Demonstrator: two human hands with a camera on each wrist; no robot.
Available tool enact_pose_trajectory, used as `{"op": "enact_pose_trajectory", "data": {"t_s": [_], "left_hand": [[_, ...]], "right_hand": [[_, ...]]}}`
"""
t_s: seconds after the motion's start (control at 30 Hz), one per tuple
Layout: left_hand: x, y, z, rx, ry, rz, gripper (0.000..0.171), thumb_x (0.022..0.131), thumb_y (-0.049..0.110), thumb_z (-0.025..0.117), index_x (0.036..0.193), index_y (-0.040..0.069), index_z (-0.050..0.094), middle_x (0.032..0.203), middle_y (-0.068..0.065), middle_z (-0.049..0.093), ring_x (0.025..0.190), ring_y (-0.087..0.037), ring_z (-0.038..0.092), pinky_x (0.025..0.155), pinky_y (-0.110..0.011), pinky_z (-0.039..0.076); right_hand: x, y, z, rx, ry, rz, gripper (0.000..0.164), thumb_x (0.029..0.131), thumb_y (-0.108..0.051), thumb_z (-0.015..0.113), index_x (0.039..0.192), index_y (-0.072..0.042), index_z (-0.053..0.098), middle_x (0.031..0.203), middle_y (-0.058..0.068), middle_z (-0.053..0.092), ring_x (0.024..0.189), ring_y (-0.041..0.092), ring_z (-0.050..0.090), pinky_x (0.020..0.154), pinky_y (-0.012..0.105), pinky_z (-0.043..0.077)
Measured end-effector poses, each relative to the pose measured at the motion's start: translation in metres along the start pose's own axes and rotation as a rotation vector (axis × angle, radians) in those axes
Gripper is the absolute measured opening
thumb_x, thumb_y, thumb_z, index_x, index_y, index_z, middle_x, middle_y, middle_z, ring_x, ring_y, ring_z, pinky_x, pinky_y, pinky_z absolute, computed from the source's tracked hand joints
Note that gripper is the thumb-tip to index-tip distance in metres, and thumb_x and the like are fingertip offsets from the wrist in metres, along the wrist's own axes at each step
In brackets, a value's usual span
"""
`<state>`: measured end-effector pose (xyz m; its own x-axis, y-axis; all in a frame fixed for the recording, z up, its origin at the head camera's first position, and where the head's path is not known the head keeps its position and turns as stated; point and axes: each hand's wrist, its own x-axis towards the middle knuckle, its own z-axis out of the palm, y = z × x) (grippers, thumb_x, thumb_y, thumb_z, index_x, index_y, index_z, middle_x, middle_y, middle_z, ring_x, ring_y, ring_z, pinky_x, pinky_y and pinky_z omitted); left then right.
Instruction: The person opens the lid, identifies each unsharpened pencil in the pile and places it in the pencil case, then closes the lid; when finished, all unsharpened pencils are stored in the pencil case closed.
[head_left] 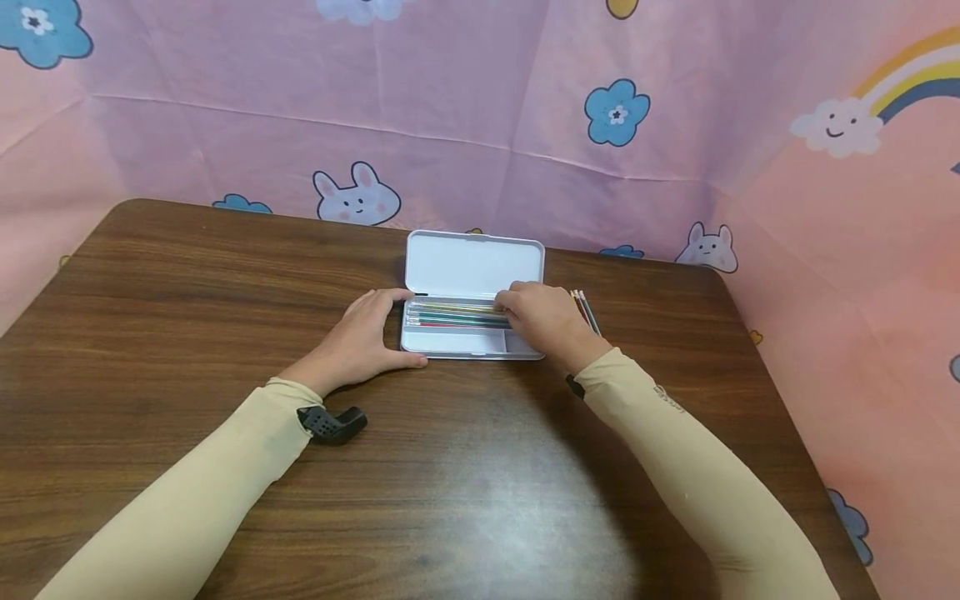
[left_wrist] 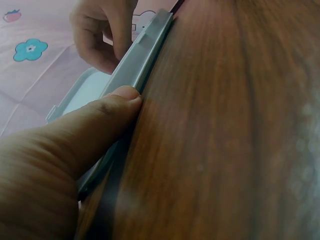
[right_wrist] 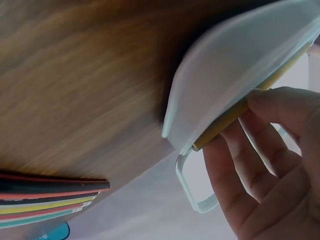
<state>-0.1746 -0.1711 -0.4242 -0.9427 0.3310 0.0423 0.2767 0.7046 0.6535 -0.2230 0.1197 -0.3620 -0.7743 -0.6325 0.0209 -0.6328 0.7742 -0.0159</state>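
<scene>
A white pencil case (head_left: 453, 342) lies with its lid (head_left: 474, 263) raised at the back. My left hand (head_left: 358, 343) holds its left end, the thumb (left_wrist: 107, 117) along the front edge and the fingertips near the back corner. Several colored pencils (head_left: 453, 317) lie lengthwise in the long compartment. My right hand (head_left: 549, 323) is over the case's right end. Between thumb and fingers it pinches a yellow pencil (right_wrist: 224, 121), shown in the right wrist view right along the case wall. The small front-right compartment is partly hidden by this hand.
A bunch of loose pencils (right_wrist: 50, 200) lies on the wooden table (head_left: 465, 467), just right of the case and partly hidden by my right hand in the head view. A patterned cloth (head_left: 480, 108) hangs behind the table and along its right side.
</scene>
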Motion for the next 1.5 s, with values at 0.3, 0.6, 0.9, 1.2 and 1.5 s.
{"op": "enact_pose_trajectory", "data": {"t_s": [0.3, 0.6, 0.9, 1.2, 1.5], "left_hand": [[0.003, 0.002, 0.001, 0.006, -0.002, 0.018, 0.105, 0.08, 0.054, 0.086, 0.158, 0.007, 0.035, 0.16, -0.017, 0.039, 0.152, -0.037, 0.028, 0.128, -0.057, 0.012], [0.005, 0.007, 0.002, 0.01, -0.009, 0.028, 0.105, 0.08, 0.053, 0.086, 0.158, 0.006, 0.034, 0.16, -0.017, 0.04, 0.152, -0.037, 0.03, 0.128, -0.056, 0.013], [0.006, 0.008, 0.002, 0.015, -0.012, 0.031, 0.105, 0.081, 0.055, 0.085, 0.158, 0.008, 0.034, 0.16, -0.017, 0.039, 0.152, -0.037, 0.028, 0.128, -0.057, 0.012], [0.006, 0.005, 0.002, 0.009, -0.012, 0.019, 0.105, 0.08, 0.057, 0.085, 0.159, 0.011, 0.033, 0.161, -0.014, 0.038, 0.154, -0.038, 0.024, 0.128, -0.058, 0.012], [0.001, 0.002, 0.0, 0.008, -0.018, -0.008, 0.106, 0.081, 0.056, 0.085, 0.16, 0.008, 0.032, 0.163, -0.018, 0.035, 0.154, -0.042, 0.021, 0.125, -0.064, 0.016]], "right_hand": [[0.001, -0.001, 0.003, -0.028, -0.002, -0.03, 0.022, 0.1, -0.005, 0.059, 0.11, -0.015, 0.077, 0.094, 0.003, 0.07, 0.084, 0.02, 0.068, 0.068, 0.044, 0.06], [-0.001, -0.001, 0.005, -0.018, -0.002, -0.026, 0.022, 0.102, -0.006, 0.06, 0.113, -0.014, 0.077, 0.098, 0.005, 0.069, 0.09, 0.023, 0.069, 0.069, 0.043, 0.06], [-0.004, 0.002, 0.006, 0.009, -0.013, -0.03, 0.024, 0.101, -0.004, 0.06, 0.117, -0.013, 0.075, 0.099, 0.003, 0.07, 0.086, 0.019, 0.067, 0.07, 0.04, 0.06], [-0.009, 0.004, 0.003, 0.047, 0.015, -0.026, 0.024, 0.1, -0.006, 0.06, 0.117, -0.014, 0.075, 0.106, 0.002, 0.071, 0.091, 0.018, 0.069, 0.073, 0.039, 0.06], [-0.042, 0.026, -0.01, 0.241, 0.113, 0.061, 0.026, 0.098, -0.008, 0.066, 0.123, -0.008, 0.069, 0.113, 0.005, 0.069, 0.099, 0.018, 0.068, 0.082, 0.034, 0.06]]}}
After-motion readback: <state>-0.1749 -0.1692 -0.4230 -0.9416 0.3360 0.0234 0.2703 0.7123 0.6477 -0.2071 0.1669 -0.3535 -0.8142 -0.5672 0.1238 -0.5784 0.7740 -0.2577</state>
